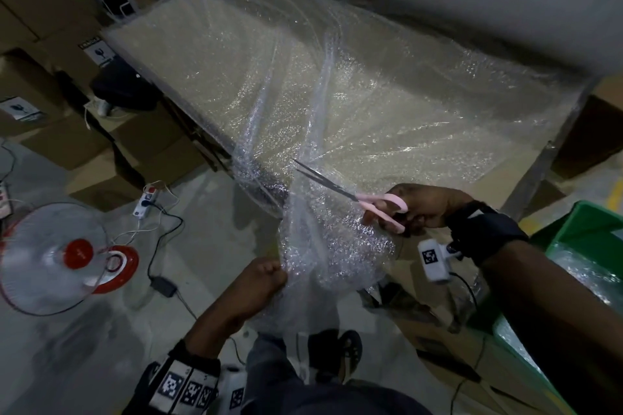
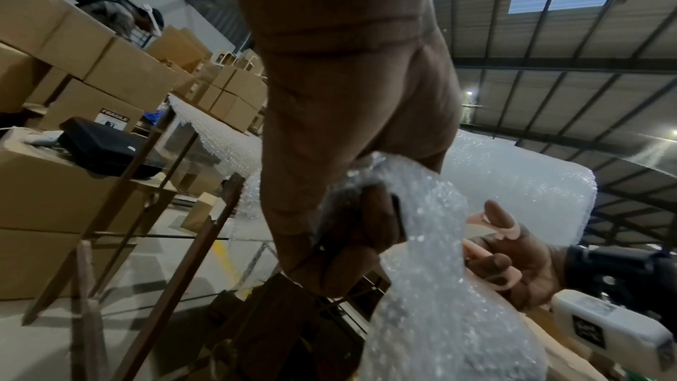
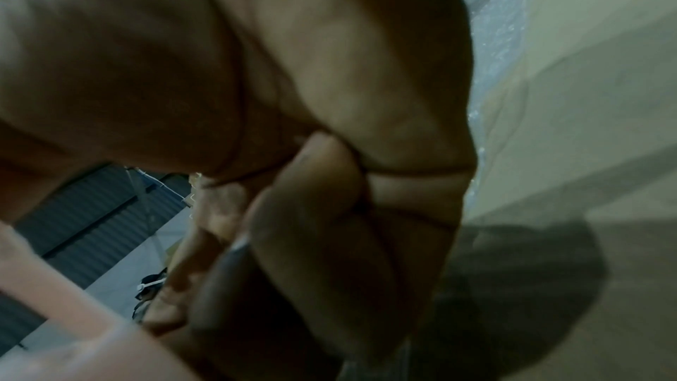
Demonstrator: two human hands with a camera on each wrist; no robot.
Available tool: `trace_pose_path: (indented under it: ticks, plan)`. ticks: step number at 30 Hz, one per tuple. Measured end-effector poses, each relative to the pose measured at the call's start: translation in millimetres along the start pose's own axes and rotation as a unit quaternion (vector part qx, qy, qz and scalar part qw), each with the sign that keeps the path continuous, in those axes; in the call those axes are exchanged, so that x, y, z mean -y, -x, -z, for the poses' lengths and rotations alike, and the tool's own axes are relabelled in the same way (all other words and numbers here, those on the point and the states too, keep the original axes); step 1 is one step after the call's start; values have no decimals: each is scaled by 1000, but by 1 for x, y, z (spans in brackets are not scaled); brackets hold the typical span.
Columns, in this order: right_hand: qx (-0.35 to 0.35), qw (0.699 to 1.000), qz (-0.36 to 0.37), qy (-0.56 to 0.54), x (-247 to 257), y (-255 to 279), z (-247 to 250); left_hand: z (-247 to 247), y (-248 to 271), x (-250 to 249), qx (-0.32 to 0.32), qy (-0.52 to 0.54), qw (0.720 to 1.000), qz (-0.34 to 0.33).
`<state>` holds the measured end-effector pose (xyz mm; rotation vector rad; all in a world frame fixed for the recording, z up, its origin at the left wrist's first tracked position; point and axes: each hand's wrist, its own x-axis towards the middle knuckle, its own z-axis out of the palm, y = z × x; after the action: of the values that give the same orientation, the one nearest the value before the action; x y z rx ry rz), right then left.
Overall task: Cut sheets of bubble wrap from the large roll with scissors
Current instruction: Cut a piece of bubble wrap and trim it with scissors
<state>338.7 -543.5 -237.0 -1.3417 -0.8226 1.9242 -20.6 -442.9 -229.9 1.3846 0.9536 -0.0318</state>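
- Bubble wrap (image 1: 337, 104): clear, glinting sheet spread over the table you face, running from the far left corner across to the right. Creases fan out from the near edge. Its near part spills off the table edge and hangs bunched in front of you, and this gathered end (image 2: 432, 213) looks crumpled and thick.
- Roll (image 2: 520, 184): a large, pale, rounded mass behind the hanging sheet in the left wrist view.
- Scissors (image 1: 354, 194): pink handles, long dark blades, lying tilted with tips pointing far-left. Blades slightly parted, set into the wrap at the table's near edge. Handles sit to the right.
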Motion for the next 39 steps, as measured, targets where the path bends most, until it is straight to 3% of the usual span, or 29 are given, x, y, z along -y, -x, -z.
trace_pose_path:
  ticks: [6, 10, 16, 27, 39]
  plan:
    - [10, 1000, 14, -17, 2, -3, -6, -13, -3, 1, 17, -50, 997, -56]
    - [33, 997, -28, -57, 2, 4, -2, -4, -6, 2, 18, -64, 995, -80]
    - [11, 998, -45, -44, -3, 21, 10, 34, 5, 7, -75, -61, 992, -79]
    - [52, 998, -10, -19, 8, 15, 1, 56, 39, 0, -107, -71, 982, -141]
    - [52, 996, 36, 67, -5, 60, 4, 75, 65, -19, -114, -58, 971, -200]
